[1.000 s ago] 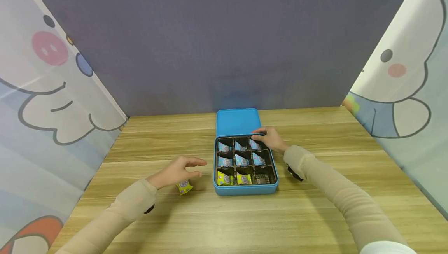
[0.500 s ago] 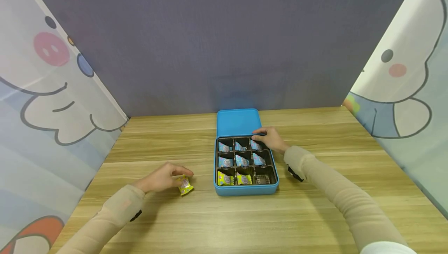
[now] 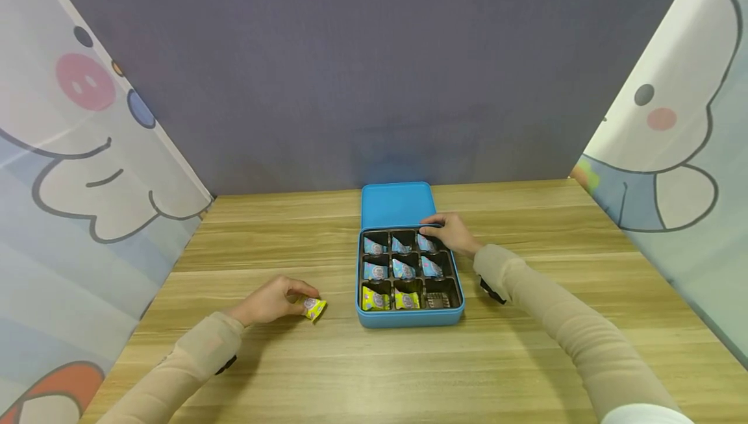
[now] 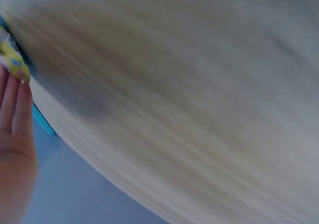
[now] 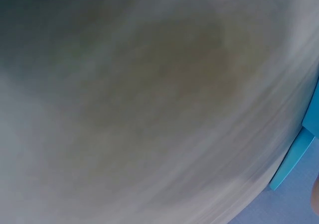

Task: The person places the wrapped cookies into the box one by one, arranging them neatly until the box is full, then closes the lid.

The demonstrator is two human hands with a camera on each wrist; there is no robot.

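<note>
My left hand (image 3: 271,300) pinches a small yellow wrapped candy (image 3: 315,308) between thumb and fingers, left of the box. In the left wrist view the candy (image 4: 14,59) shows at the fingertips, partly cut off by the frame edge. A blue tin box (image 3: 411,320) stands with its lid (image 3: 398,205) folded back. My right hand (image 3: 452,232) grips its far right corner, thumb and fingers around the rim. Inside, blue wrapped candies (image 3: 404,268) fill the back and middle rows. Two yellow candies (image 3: 376,299) sit in the front row; the front right compartment (image 3: 438,299) shows only its ribbed bottom.
The wooden table (image 3: 374,372) runs up to a dark grey panel (image 3: 374,73) behind the box. Printed cartoon curtains (image 3: 672,151) hang at both sides. A black strap (image 3: 493,289) is on the right wrist.
My left hand has drawn back to the left and down, and has taken the yellow candy between its fingers. The candy has shifted slightly right. My right hand stays on the box.
</note>
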